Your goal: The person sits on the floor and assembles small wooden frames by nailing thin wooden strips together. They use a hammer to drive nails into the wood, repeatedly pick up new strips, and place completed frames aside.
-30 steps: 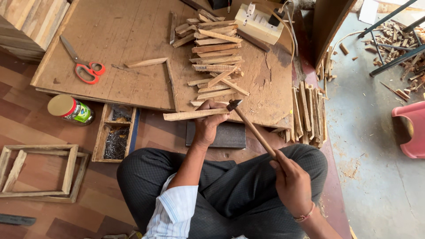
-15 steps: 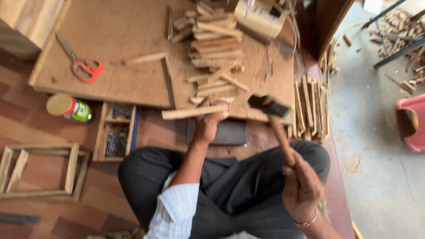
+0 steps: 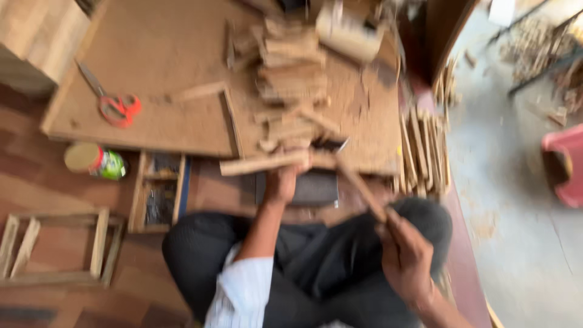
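The left hand [image 3: 282, 182] pinches a strip [image 3: 264, 163] on the board's [image 3: 152, 121] edge, the right hand [image 3: 405, 255] grips a hammer [image 3: 358, 182] whose blow, landing close, could hit fingers.

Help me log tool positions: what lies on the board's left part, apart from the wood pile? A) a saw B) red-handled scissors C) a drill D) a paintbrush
B: red-handled scissors lie on the left part of the board, clear of the wood pile.
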`<state>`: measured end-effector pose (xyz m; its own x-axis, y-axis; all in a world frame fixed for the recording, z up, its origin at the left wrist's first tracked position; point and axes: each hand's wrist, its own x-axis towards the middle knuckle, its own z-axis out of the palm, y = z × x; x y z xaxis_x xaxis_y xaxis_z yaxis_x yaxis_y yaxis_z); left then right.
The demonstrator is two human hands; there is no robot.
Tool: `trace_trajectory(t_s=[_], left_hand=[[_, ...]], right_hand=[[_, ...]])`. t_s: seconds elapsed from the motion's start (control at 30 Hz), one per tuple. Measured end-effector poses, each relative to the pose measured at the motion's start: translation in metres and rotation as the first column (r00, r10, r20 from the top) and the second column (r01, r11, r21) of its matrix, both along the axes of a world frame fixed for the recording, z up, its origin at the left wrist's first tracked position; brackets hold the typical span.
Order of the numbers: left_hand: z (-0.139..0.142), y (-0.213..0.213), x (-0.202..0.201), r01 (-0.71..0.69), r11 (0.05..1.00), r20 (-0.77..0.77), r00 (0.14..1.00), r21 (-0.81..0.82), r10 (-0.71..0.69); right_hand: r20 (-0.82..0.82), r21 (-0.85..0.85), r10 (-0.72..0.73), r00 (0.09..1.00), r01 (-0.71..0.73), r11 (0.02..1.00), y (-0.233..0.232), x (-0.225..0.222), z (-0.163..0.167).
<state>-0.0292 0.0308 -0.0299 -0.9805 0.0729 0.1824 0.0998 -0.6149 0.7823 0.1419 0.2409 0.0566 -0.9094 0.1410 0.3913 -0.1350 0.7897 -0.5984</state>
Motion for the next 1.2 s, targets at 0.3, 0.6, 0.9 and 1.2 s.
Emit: trace_trajectory(t_s=[0.3, 0.6, 0.9, 1.2], left_hand=[[-0.020, 0.000, -0.005, -0.538, 0.729, -0.622, 0.758, -0.424, 0.198], [-0.011, 0.024, -0.004, 0.019, 1.000, -0.075, 0.997, 0.014, -0.018], [-0.029, 0.054, 0.006, 0.241, 0.949, 0.029, 0.970, -0.202, -0.240], [-0.023, 0.050, -0.020, 0.112, 0.832, 0.070, 0.994, -0.544, -0.088]], right_hand=[[0.327, -0.578, 0.020, 0.945, 0.183, 0.795, 0.004, 0.010, -0.042], [0.204, -0.713, -0.130, 0.970, 0.238, 0.659, -0.026, -0.048, -0.099], [0.038, -0.289, 0.284, 0.958, -0.261, 0.921, -0.013, -0.074, -0.083], [0.060, -0.583, 0.045, 0.997, -0.002, 0.812, 0.005, -0.078, -0.085]])
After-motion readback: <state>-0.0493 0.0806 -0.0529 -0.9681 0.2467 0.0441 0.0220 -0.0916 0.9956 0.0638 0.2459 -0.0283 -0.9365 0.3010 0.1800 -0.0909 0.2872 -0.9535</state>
